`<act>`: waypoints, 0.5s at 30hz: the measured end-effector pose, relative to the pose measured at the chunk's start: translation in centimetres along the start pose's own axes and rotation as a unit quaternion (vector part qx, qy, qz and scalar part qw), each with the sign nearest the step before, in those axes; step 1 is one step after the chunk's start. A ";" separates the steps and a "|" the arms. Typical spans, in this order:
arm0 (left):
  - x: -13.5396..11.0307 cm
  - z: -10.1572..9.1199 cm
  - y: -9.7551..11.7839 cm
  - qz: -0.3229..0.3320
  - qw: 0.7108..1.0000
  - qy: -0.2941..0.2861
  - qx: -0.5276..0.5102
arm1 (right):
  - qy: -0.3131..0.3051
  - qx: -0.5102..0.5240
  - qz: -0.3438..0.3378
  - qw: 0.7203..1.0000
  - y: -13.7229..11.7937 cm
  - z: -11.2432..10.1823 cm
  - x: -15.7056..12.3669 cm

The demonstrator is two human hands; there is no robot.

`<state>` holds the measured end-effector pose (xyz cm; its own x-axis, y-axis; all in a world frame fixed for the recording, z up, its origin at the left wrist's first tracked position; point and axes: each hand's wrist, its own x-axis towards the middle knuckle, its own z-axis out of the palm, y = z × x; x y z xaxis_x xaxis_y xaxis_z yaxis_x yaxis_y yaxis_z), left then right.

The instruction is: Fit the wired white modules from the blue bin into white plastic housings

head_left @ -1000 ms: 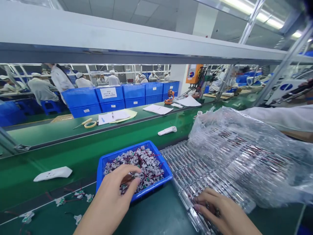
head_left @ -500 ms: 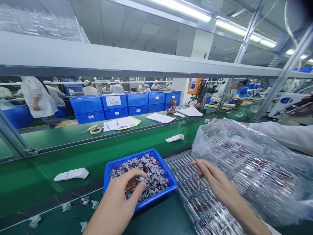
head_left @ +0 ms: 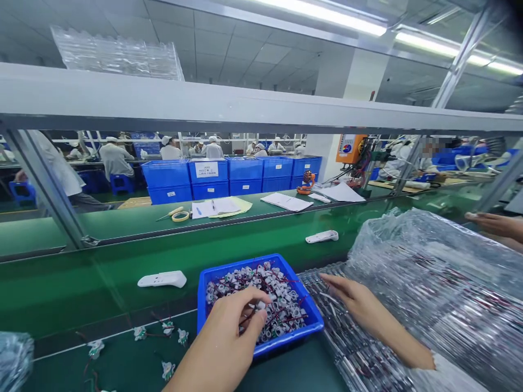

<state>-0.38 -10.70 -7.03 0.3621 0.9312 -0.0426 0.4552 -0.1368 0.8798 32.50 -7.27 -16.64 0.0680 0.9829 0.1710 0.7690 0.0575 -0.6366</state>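
My left hand (head_left: 229, 332) is over the near side of a blue bin (head_left: 288, 345). Its thumb and forefinger pinch a small white plastic part (head_left: 260, 306) with thin dark wires. Similar white ring-shaped parts (head_left: 281, 283) with red and black wires fill the bin. Just right of the bin, my right hand (head_left: 362, 305) reaches over a clear tray (head_left: 347, 354) of slim silvery pieces. Its fingers are stretched out, the thumb mostly hidden. A slim pale piece (head_left: 333, 307), slightly blurred, shows below the fingertips; I cannot tell whether they touch it.
Loose wired parts (head_left: 167, 370) lie on the green belt at left. Two white casings (head_left: 162, 279) (head_left: 322, 237) rest farther back. Plastic wrap (head_left: 384, 234) covers more trays at right, near another person's hand (head_left: 496, 224). Papers (head_left: 286, 201) and tape (head_left: 180, 216) sit on the ledge.
The view has swung left, so the scene sits farther right. My right hand's fingers have straightened from a pinch and lowered toward the tray. My left hand still pinches the white part.
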 end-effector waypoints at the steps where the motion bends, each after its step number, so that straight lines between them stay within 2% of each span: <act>1: 0.0 0.0 -0.1 -0.009 1.000 -0.007 0.002 | -0.004 -0.010 0.000 1.000 0.4 -0.2 -0.1; 5: 0.1 -0.1 -0.3 -0.033 0.999 -0.036 0.023 | -0.018 -0.050 -0.015 0.998 0.6 -0.8 -0.8; 10: 0.1 0.0 -0.3 -0.048 0.995 -0.072 0.051 | -0.029 -0.076 -0.042 0.996 -0.1 0.8 -1.3; 13: 0.0 0.0 -0.3 -0.042 0.994 -0.085 0.056 | -0.010 -0.067 -0.050 0.996 0.0 1.5 -1.0; 15: 0.0 0.1 -0.3 -0.037 0.995 -0.079 0.055 | 0.018 -0.058 -0.042 0.997 -0.2 1.0 -0.6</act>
<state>-0.45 -10.68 -7.30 0.4434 0.8767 -0.1863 0.5686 -0.1145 0.8146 31.68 -7.68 -17.35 0.0215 0.9686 0.2478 0.8407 0.1166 -0.5288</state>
